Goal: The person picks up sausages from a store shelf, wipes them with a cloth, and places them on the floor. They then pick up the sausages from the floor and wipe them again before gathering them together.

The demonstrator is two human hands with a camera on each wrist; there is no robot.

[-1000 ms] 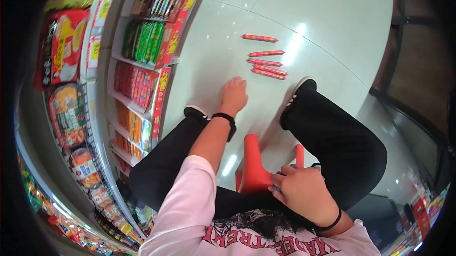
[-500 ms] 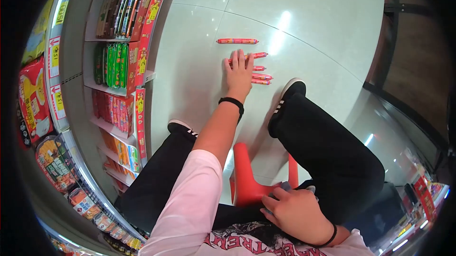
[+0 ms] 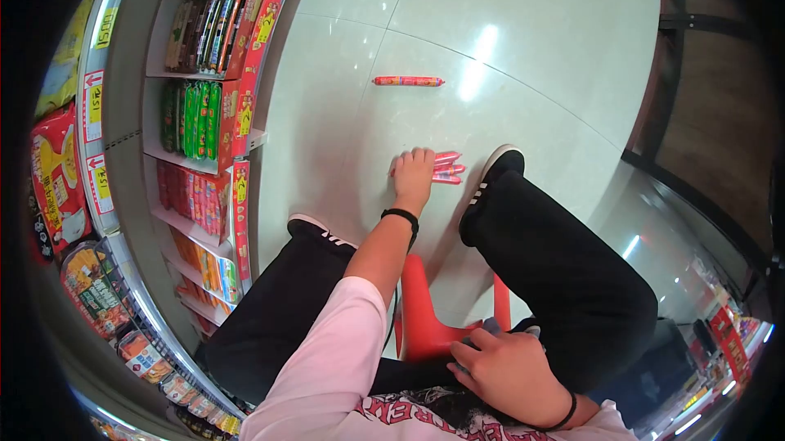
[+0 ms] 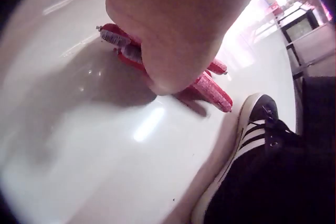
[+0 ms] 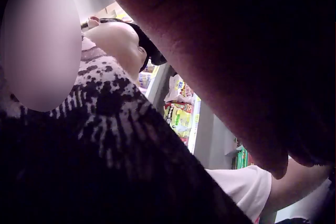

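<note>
Several red-wrapped sticks (image 3: 448,169) lie bunched on the floor under my left hand (image 3: 414,182), whose fingers curl over their left part. In the left wrist view, stick ends (image 4: 214,91) stick out on both sides of the left hand (image 4: 173,29); the fingertips are hidden. One more red stick (image 3: 408,81) lies apart, farther up the floor. My right hand (image 3: 513,371) rests loosely curled at the lap, over something grey that is mostly covered. The right wrist view shows this hand (image 5: 226,66) dark and close up.
Shelves on the left hold boxes of green packets (image 3: 202,120), red packets (image 3: 204,200) and other snacks. A red stool (image 3: 425,322) is between the legs. Black shoes (image 3: 500,173) stand on either side of the left forearm. A dark frame (image 3: 654,155) runs along the right.
My left hand reached out to the lower sticks, then drew them toward the body into a tighter bunch. The single upper stick stays apart. The right hand remains at the lap.
</note>
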